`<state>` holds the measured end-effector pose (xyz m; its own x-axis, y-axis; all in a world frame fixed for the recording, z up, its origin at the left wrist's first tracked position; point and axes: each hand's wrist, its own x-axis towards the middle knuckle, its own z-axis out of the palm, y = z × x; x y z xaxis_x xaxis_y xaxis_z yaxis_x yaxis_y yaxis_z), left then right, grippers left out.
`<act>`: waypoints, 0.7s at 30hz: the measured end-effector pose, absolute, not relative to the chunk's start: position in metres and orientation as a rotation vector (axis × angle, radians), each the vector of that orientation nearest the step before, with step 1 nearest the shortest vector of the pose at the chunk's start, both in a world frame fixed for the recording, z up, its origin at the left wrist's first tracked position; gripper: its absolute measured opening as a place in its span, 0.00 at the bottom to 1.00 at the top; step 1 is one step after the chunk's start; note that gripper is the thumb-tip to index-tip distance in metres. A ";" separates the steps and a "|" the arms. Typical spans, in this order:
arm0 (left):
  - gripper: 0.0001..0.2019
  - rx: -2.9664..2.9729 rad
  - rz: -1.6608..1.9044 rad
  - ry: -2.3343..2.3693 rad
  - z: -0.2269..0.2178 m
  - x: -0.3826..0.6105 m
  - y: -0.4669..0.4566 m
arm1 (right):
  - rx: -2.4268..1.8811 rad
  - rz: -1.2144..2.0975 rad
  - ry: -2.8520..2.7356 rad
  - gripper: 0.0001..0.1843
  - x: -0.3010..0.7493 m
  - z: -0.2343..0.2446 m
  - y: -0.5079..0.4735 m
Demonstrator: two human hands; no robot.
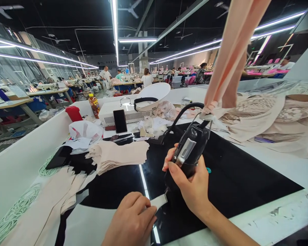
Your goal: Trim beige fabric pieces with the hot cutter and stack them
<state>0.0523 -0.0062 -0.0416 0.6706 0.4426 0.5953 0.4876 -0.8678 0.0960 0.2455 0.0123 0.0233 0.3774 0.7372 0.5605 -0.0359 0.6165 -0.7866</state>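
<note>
My right hand (pixel 195 184) is wrapped around a black corded handheld power tool (pixel 187 150), with a metal switch plate on its side. The tool stands tilted, its lower end close to the black glossy sheet (pixel 228 177). Pink fabric strips (pixel 228 51) tied to its wire bail run upward out of view. My left hand (pixel 133 218) is closed, thumb and finger pinching a short pale strip of material (pixel 159 201). That strip's far end meets the tool's lower tip; whether the tip presses on it I cannot tell.
Stacked beige fabric pieces (pixel 123 153) lie left of the tool, with longer pieces (pixel 48 201) nearer the left edge. Behind are a phone (pixel 120 121), a white vented box (pixel 107 114), a bottle (pixel 94 105) and a red container (pixel 74 113). Beige lace fabric (pixel 261 116) is heaped at right.
</note>
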 end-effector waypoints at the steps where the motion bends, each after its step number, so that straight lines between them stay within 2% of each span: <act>1: 0.14 -2.793 -0.979 -0.773 -0.042 0.053 -0.006 | -0.768 0.558 -1.079 0.13 0.245 0.024 0.012; 8: 0.14 -2.769 -0.987 -0.685 -0.051 0.057 -0.005 | -0.772 0.535 -1.089 0.14 0.249 0.025 0.012; 21: 0.14 -2.751 -1.015 -0.696 -0.055 0.062 -0.007 | -0.689 0.759 -1.052 0.15 0.231 0.021 0.011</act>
<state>0.0617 -0.0070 -0.0550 0.6680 0.3770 0.6416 0.4626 -0.8857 0.0388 0.2307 0.0108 0.0210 0.2993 0.8159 0.4947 -0.2126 0.5624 -0.7990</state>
